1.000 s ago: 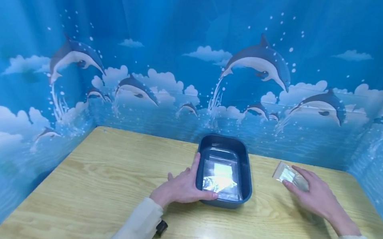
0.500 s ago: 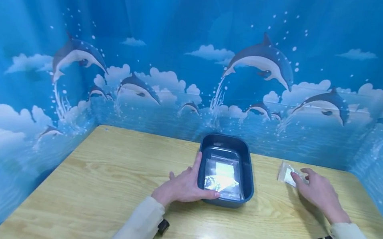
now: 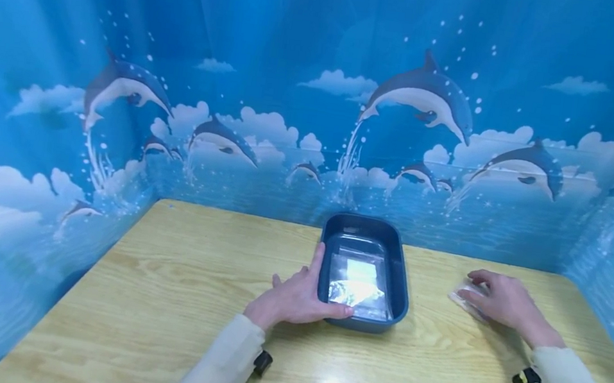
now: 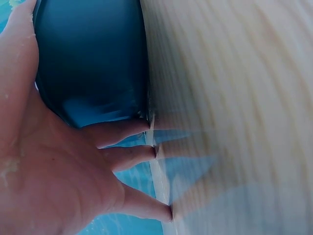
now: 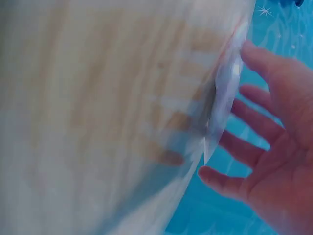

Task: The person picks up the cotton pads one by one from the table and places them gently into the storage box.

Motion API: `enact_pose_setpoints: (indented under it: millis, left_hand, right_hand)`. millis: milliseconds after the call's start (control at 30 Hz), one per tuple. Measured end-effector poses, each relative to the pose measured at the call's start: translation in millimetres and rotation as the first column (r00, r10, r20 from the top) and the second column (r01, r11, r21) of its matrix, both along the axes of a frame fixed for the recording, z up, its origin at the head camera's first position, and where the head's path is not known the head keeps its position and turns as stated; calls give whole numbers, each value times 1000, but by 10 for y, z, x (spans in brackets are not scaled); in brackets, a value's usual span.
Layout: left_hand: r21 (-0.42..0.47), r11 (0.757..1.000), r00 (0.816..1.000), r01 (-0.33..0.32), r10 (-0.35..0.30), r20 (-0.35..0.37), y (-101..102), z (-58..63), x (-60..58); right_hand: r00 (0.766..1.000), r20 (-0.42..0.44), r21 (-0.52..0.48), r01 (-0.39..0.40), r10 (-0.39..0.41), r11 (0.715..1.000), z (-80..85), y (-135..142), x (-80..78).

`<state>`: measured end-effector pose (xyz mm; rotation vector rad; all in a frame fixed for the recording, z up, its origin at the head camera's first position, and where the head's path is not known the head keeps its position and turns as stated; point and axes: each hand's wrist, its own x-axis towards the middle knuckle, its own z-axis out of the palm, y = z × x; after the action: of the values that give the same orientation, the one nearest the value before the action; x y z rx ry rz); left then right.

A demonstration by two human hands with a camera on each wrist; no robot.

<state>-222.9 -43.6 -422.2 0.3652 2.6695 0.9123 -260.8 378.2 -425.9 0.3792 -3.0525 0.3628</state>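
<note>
A dark blue plastic bin [image 3: 401, 285] stands at the table's back middle. In it lies a clear plastic bag [image 3: 360, 283] with a pale patch. My left hand [image 3: 296, 297] rests spread against the bin's left side, thumb across the near rim; in the left wrist view its fingertips touch the table. To the right, a small clear plastic bag [image 3: 469, 303] lies on the table, partly hidden beneath my right hand [image 3: 507, 305]. In the right wrist view, relaxed, spread fingers [image 5: 242, 149] touch that small bag [image 5: 220, 105] along its edge.
The wood-grain table [image 3: 190, 280] ends at a blue dolphin-print curtain [image 3: 270, 115] behind the bin. The same curtain closes in the left and right sides. Each wrist wears a small black device.
The right hand drew back from the small bag, which settled on the table, then came over it again; the bag has turned and shifted slightly nearer. Left hand and bin stay put.
</note>
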Motion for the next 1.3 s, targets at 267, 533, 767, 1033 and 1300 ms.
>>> enact_pose_setpoints:
  millis: [267,533,767,1033,1300]
  left_hand:
    - [0,1000,1000,-8,8,0,-6,1,8]
    - [-5,1000,1000,-20,20,3,-9,0,19]
    - [-9,1000,1000,-11,11,-3,-18,22,8]
    - [-10,1000,1000,-4,4,-10,-21,21,18]
    - [-12,1000,1000,7,-7,-15,-9,17,16]
  right_hand:
    - [995,3,-63,-96,97,993,-20,29,88]
    - [997,65,-143,-34,44,989,-11,149,100]
    - [993,119,-193,1,22,981,-33,225,101]
    - [994,104,-193,31,-11,981,-46,229,101]
    - [998,65,-228,3,13,974,-45,183,140]
